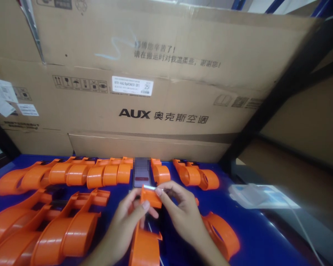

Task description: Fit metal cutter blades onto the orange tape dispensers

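- while both bare hands meet near the lower middle of the view, an orange tape dispenser (pixel 152 201) is held between them above a blue tabletop (pixel 112 218), its head raised toward the camera.
- the left hand (pixel 129 212) grasps the head from the left, thumb pressed flat on the orange front, other fingers partly hidden beneath it.
- the right hand (pixel 181 207) pinches the upper right corner, thumb and fingertips touching the end of the toothed blade (pixel 150 187); its remaining fingers are curled and partly hidden.
- below the hands, a broad orange wheel (pixel 145 249) shows at the bottom edge; whether it joins the held head is hard to tell behind the left hand.
- just beyond the hands lies a phone (pixel 142 175), its upper part pixelated, set in a gap in the back row of orange dispensers (pixel 96 175).
- more dispensers (pixel 79 232) crowd the left front, and another orange piece (pixel 223 234) sits beside the right forearm.
- behind the table stands a large cardboard box (pixel 166 79) printed with aux.
- toward the right edge, a blurred white-and-blue packet (pixel 262 195) lies near a thin white cable (pixel 301 223).
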Tool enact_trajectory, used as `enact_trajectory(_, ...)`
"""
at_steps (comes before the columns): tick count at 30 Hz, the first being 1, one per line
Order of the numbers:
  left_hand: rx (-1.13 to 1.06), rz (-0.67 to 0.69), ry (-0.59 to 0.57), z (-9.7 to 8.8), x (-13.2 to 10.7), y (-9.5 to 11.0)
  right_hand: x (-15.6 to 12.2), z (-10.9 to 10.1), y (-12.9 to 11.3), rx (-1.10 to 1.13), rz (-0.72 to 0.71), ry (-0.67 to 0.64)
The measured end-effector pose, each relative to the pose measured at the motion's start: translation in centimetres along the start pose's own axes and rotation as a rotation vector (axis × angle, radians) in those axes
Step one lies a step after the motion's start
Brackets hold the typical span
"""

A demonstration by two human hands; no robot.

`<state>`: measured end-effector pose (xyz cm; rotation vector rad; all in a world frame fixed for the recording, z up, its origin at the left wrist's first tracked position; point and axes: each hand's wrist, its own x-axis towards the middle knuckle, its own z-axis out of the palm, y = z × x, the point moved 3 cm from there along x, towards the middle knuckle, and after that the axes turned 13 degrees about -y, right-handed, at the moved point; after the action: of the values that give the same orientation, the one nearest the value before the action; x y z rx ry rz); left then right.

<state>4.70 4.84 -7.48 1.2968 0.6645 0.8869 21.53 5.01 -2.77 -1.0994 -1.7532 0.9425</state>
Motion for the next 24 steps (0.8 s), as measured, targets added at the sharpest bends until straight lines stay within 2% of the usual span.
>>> enact_trajectory(16,-0.001,0.008,0.05,-0.2,-0.25,-0.29,-0.1,-0.09,-0.43,0.091,0.01,0.054)
enact_trajectory(24,-0.025,0.025,0.107,0.26,-0.47,0.68,-0.03,-0.05,-0.71,0.145,-0.011,0.078)
